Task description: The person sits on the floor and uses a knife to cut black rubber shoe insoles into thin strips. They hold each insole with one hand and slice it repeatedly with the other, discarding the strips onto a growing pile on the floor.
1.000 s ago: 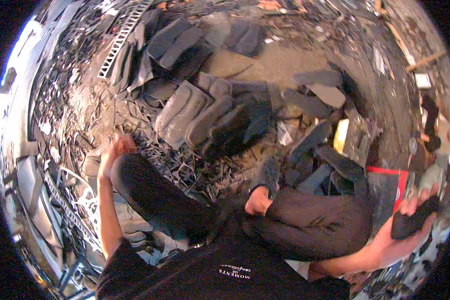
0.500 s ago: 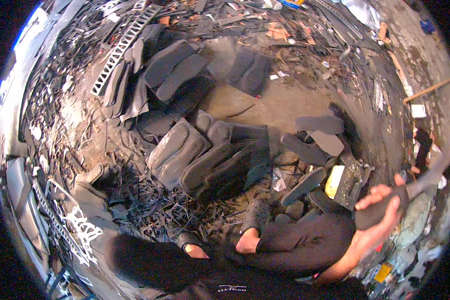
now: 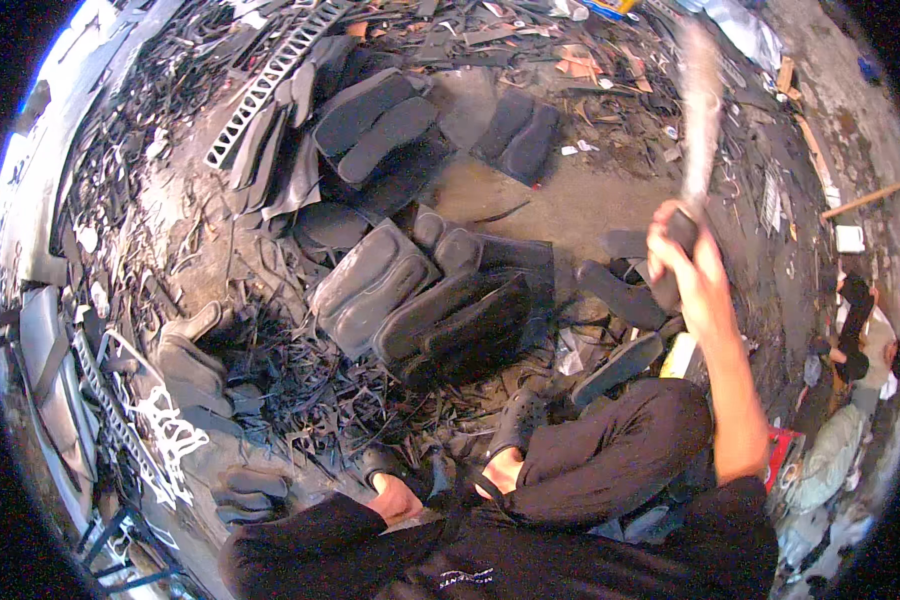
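One blurred, pale tool [image 3: 701, 110] points to twelve o'clock; your right hand [image 3: 690, 265] closes round its dark handle [image 3: 681, 232] (left hand's grip: can't tell).

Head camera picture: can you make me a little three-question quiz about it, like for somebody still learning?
1. Pick one. The right hand grips a long tool, blurred here. From the hand, it points toward the picture's: A) top B) bottom C) left edge.
2. True or false? The pale ladder-like strip lies in the picture's upper left.
3. Fill in the colour. The shaped pads heaped in the middle are ____.

Key: 1. A; 2. true; 3. dark grey to black.
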A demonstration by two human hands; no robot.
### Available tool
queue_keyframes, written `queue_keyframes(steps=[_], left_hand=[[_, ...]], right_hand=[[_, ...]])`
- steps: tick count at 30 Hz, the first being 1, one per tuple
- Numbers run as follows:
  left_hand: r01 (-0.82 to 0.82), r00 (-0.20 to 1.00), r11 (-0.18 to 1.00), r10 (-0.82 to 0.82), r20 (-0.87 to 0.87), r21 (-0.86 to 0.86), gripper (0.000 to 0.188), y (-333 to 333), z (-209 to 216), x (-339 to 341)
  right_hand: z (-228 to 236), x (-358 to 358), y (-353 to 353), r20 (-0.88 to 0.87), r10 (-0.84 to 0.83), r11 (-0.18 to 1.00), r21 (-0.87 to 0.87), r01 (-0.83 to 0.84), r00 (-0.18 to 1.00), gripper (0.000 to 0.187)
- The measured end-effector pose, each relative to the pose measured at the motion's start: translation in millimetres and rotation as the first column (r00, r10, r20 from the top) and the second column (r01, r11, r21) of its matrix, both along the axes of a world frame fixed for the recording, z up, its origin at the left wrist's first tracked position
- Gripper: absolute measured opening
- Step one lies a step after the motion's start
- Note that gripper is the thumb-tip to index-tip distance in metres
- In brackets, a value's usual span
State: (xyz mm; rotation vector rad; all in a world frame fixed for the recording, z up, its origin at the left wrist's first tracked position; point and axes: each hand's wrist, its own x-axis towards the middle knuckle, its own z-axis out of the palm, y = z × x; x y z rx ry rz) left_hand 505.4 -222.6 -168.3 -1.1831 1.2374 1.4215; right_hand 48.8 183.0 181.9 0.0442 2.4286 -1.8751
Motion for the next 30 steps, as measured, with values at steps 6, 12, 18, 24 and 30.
queue_keyframes(steps=[6,12,18,24,30], left_hand=[[-0.116,0.987,0.988,0.103,-0.125,-0.104,0.026,-4.9,21.0,-7.9],[-0.312,0.944,0.916,0.268,-0.193,-0.253,0.026,-3.1,59.5,27.0],[-0.451,0.890,0.788,0.432,-0.144,-0.419,0.025,30.7,108.7,103.2],[-0.519,0.834,0.705,0.542,-0.104,-0.484,0.024,72.4,110.8,171.8],[-0.413,0.895,0.617,0.413,-0.171,-0.670,0.024,62.0,77.3,222.6]], right_hand=[[-199.9,-212.5,38.8,0.289,-0.071,0.922,0.385,-0.048,0.955,0.030],[-377.5,-281.8,-3.8,0.177,-0.535,0.802,0.415,0.430,0.826,0.061],[-394.4,-269.3,-80.6,0.247,-0.747,0.627,0.570,0.531,0.617,0.091],[-383.0,-270.9,-66.0,0.486,-0.582,0.809,0.262,0.527,0.652,0.075],[-331.2,-296.6,-14.7,0.516,-0.315,0.863,-0.192,0.466,0.797,0.044]])
